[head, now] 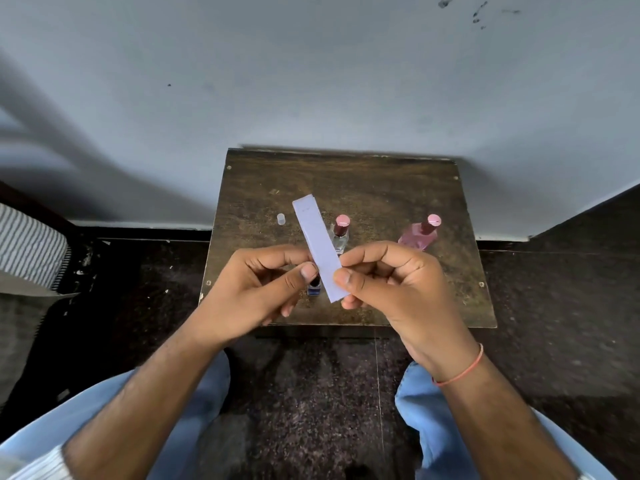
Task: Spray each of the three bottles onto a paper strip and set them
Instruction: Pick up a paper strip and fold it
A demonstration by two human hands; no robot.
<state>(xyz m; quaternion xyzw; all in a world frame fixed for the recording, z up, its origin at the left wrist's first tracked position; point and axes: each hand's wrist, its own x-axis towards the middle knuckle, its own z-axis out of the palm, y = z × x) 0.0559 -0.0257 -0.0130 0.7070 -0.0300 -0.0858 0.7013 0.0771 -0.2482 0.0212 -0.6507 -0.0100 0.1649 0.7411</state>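
Observation:
A white paper strip is held upright over a small dark wooden table. My right hand pinches its lower end between thumb and fingers. My left hand touches the strip's left edge with thumb and forefinger. Behind the strip stands a clear bottle with a pink cap. A pink bottle with a pink cap stands further right. A small dark blue bottle is mostly hidden between my hands. A small clear cap stands alone at the left of the table.
The table stands against a pale wall. Dark speckled floor surrounds it. Striped fabric lies at the left edge. My knees in light blue trousers are below the table's front edge.

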